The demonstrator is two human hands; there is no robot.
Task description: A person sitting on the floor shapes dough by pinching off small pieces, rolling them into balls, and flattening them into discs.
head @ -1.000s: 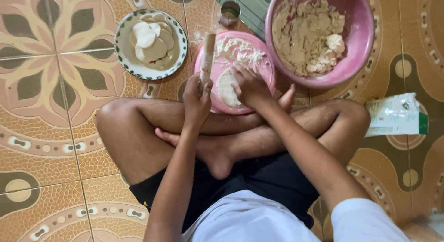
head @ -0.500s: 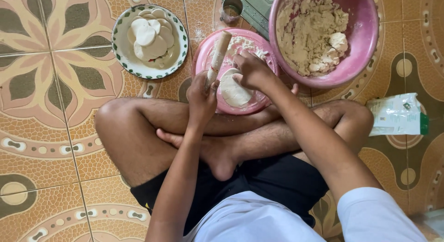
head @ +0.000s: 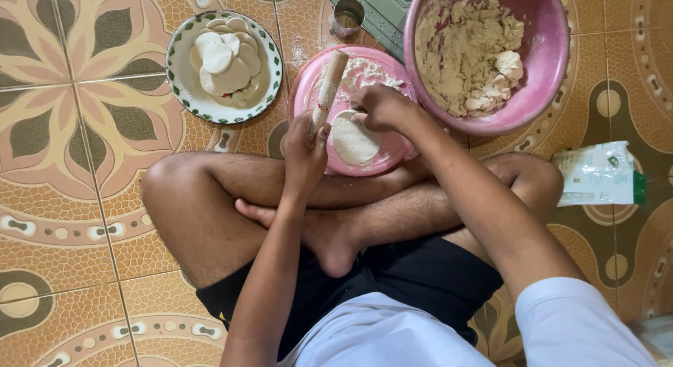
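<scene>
While left hand (head: 303, 151) fingers grip rolling pin (head: 328, 92) | dough disc (head: 354, 139) pale, flat, round | right hand (head: 382, 106) seemingly pinching it

A rimmed plate (head: 184, 93) of dough rounds (head: 223, 62) sits well left of a pink bowl (head: 543, 79) of dough. A small cup (head: 348, 18), perhaps metal, stands between them. A white packet (head: 597, 174) lies right.

Bare tiled floor (head: 77, 199) lies open leftward; big dough bowl (head: 540, 72) and metal cup (head: 348, 16) crowd the pink board (head: 305, 93).
</scene>
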